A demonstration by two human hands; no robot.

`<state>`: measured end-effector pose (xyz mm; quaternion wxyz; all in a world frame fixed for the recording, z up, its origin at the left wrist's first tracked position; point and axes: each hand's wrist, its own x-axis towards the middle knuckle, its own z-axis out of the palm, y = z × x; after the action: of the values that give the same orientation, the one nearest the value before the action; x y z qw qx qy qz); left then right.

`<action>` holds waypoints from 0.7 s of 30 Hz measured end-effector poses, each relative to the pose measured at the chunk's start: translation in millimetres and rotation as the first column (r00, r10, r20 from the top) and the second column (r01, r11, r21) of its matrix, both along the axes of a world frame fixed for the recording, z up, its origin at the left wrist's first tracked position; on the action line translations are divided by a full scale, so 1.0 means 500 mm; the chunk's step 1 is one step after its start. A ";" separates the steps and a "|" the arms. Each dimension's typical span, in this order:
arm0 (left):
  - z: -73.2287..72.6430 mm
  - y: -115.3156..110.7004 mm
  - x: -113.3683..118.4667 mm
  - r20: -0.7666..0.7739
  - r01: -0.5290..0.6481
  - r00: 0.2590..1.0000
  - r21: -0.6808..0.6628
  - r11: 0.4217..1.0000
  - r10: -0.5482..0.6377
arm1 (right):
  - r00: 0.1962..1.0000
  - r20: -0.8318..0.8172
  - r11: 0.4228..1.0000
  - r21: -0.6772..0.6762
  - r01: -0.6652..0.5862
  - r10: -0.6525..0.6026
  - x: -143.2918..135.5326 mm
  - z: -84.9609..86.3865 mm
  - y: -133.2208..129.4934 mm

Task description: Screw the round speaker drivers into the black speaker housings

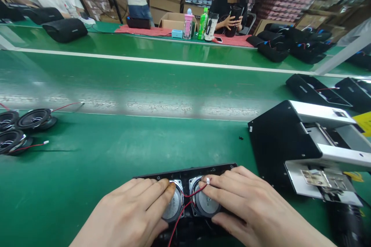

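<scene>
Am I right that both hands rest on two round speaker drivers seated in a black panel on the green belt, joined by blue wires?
Not quite: the wires are red, not blue. The head view shows the left hand and right hand resting on the two round silver-backed speaker drivers in the black panel on the green belt, with thin red wires between them.

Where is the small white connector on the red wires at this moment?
In the head view, the white connector sits at bottom centre, against the right hand fingertips, above the right speaker driver.

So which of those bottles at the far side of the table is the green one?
The green bottle stands in the middle of the row, between the pink bottle on its left and the white-and-black bottle on its right.
</scene>
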<state>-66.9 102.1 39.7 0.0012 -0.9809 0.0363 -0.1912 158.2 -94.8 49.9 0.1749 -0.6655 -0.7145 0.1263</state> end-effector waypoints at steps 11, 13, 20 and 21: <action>-0.029 0.004 -0.007 0.087 -0.025 0.996 -0.045 0.999 0.029 | 1.000 -0.023 1.000 -0.024 0.005 -0.006 0.003 0.000 0.004; -0.033 0.001 -0.009 0.074 -0.024 0.997 -0.049 0.999 0.028 | 1.000 -0.027 1.000 -0.024 0.013 -0.014 0.003 0.000 0.003; -0.064 -0.008 -0.026 0.074 -0.064 0.995 -0.067 0.996 0.069 | 0.999 -0.032 0.998 -0.065 0.028 -0.030 -0.004 0.002 0.004; -0.071 -0.007 -0.031 0.057 -0.068 0.996 -0.071 0.995 0.072 | 0.999 -0.031 0.997 -0.068 0.030 -0.032 -0.005 0.003 0.004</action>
<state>-82.3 98.7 4.0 -0.0248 -0.9748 -0.0047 -0.2215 155.7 -93.0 51.4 0.1656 -0.6800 -0.6965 0.1583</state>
